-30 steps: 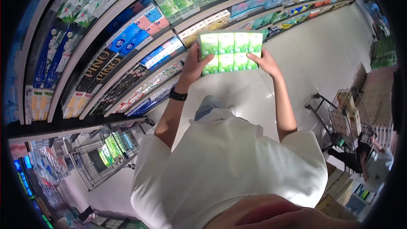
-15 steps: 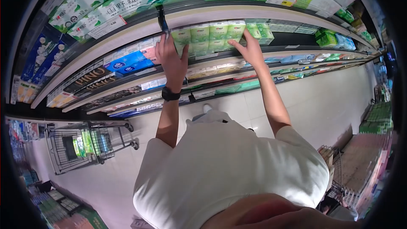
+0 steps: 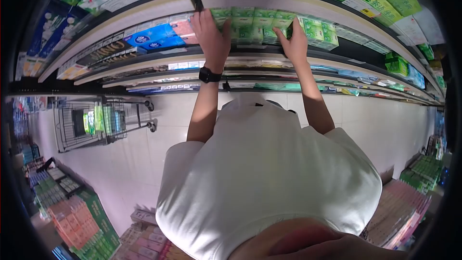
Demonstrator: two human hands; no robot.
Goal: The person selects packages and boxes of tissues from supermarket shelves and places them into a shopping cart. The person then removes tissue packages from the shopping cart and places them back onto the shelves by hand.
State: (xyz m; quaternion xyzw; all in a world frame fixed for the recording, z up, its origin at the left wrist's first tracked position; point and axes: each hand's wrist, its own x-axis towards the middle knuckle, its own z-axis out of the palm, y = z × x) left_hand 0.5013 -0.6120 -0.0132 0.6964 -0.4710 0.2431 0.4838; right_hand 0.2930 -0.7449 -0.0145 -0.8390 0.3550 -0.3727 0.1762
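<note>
Left hand (image 3: 211,38) and right hand (image 3: 294,43) flank the green pack (image 3: 255,21) on the shelf (image 3: 353,52), thumbs frontward; gripping or merely steadying, cannot tell. Judged light, soft, slick-wrapped; hold by both ends. Left of left hand: black packs (image 3: 98,54), "PINO". Beyond right hand, upper right: green carton (image 3: 385,7), "茶语".

shopping cart (image 3: 66,127), blue packs (image 3: 166,33), pale floor (image 3: 365,125)

Green pack (image 3: 252,19) at shelf (image 3: 272,49), upper centre.
Your left hand (image 3: 212,38) and right hand (image 3: 294,44) bracket its ends; cart (image 3: 79,138) noted at frame left.
</note>
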